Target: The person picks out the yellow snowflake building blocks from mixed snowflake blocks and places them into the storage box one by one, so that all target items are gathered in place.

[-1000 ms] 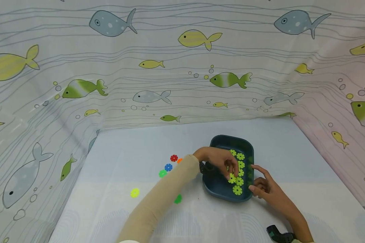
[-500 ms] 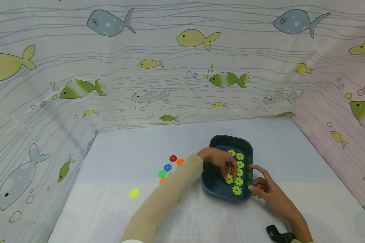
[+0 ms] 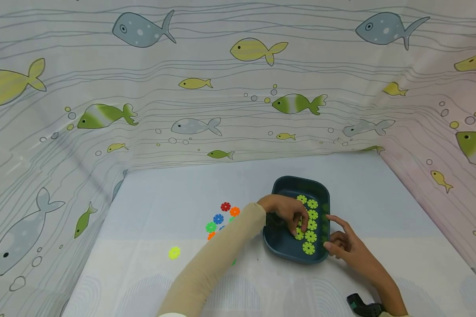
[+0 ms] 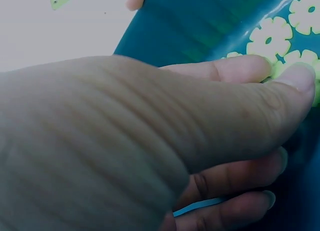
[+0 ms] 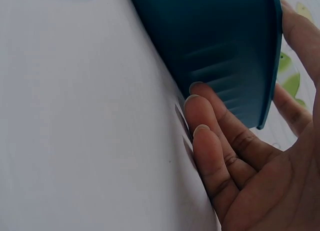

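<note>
A dark teal tray (image 3: pixel 283 250) holds several yellow-green snowflake discs (image 3: pixel 312 204), most of them lying close together towards its right side. My left hand (image 3: pixel 287 209) reaches down into the tray, and its thumb and index finger pinch one yellow-green disc (image 3: pixel 299 234) at the left edge of that group. In the left wrist view the thumb hides much of this disc. At the tray's right side my right hand (image 3: pixel 349 248) has thumb and index finger on the rim. In the right wrist view its other fingers (image 5: pixel 207 148) curl by the tray's outer wall (image 5: pixel 215 61).
Loose snowflake discs lie on the white table left of the tray: red (image 3: pixel 225 206), orange (image 3: pixel 235 211), blue (image 3: pixel 218 219), green (image 3: pixel 210 227) and a lone yellow one (image 3: pixel 174 252). My left sleeve (image 3: pixel 214 259) covers some. Fish-patterned cloth (image 3: pixel 198 101) walls the table.
My left hand has shifted slightly left within the tray with the pinched disc. The left forearm has swung right, uncovering some orange and blue discs. The right hand keeps its place.
</note>
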The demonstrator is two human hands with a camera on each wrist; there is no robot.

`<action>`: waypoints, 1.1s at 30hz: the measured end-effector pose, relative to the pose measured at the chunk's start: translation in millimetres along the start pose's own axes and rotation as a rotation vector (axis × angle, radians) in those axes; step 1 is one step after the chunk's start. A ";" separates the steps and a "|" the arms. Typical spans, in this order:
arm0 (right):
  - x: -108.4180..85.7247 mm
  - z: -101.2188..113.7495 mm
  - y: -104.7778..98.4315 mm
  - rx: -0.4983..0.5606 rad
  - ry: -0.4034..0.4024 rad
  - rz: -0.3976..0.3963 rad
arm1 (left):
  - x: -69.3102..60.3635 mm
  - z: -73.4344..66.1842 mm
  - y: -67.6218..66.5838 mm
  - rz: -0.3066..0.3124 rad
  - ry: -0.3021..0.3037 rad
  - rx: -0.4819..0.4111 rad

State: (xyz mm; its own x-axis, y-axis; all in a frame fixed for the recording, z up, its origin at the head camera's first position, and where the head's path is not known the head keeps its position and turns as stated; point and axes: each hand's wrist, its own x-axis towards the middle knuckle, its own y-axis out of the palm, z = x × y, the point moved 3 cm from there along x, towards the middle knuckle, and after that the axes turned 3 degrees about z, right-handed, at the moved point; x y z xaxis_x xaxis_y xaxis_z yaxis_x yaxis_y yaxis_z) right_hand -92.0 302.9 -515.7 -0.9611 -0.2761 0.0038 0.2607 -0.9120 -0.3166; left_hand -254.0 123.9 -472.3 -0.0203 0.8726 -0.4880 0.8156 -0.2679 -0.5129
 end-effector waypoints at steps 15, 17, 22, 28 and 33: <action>1.1 0.4 1.2 -0.010 0.004 0.006 | -8.6 -2.2 0.2 -0.064 0.012 0.002; 0.9 0.6 1.2 -0.008 0.006 0.007 | -10.8 -2.8 0.0 -0.076 0.044 -0.027; 0.4 1.0 1.2 -0.005 0.007 0.009 | -18.2 -5.4 -0.3 -0.088 0.140 -0.112; 0.6 0.0 1.2 -0.013 0.007 0.006 | -31.8 -8.8 -0.6 -0.107 0.213 -0.137; 0.5 1.4 0.6 -0.017 0.001 0.001 | -46.2 -11.3 1.1 -0.134 0.255 -0.142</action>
State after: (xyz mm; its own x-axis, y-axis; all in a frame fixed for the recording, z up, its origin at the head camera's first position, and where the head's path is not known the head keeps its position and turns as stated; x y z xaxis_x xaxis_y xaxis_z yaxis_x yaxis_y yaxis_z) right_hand -92.2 301.8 -514.6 -0.9609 -0.2770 0.0023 0.2605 -0.9063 -0.3328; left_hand -245.6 87.9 -442.3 -0.0022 0.9753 -0.2210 0.8882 -0.0997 -0.4486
